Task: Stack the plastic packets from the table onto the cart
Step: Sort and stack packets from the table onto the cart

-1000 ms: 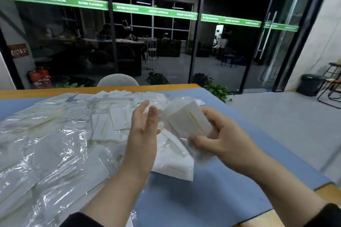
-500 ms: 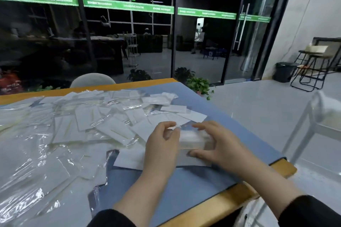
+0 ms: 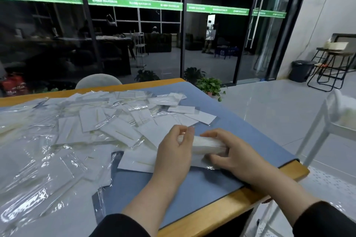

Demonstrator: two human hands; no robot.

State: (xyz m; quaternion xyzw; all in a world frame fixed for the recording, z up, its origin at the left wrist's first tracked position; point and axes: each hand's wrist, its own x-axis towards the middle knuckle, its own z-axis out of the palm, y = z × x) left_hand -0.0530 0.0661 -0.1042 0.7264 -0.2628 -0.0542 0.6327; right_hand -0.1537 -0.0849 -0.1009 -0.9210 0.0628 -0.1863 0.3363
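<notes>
1. Clear plastic packets (image 3: pixel 119 131) lie scattered over the blue mat (image 3: pixel 192 186) on the table (image 3: pixel 231 204).
2. A gathered stack of packets (image 3: pixel 206 143) rests on the mat between both hands.
3. Left hand (image 3: pixel 173 152): fingers curled round the stack's left end.
4. Right hand (image 3: pixel 233 152): fingers and thumb clamped across the stack's right end.
5. The white cart (image 3: pixel 331 121) stands at right, apart from the table.
</notes>
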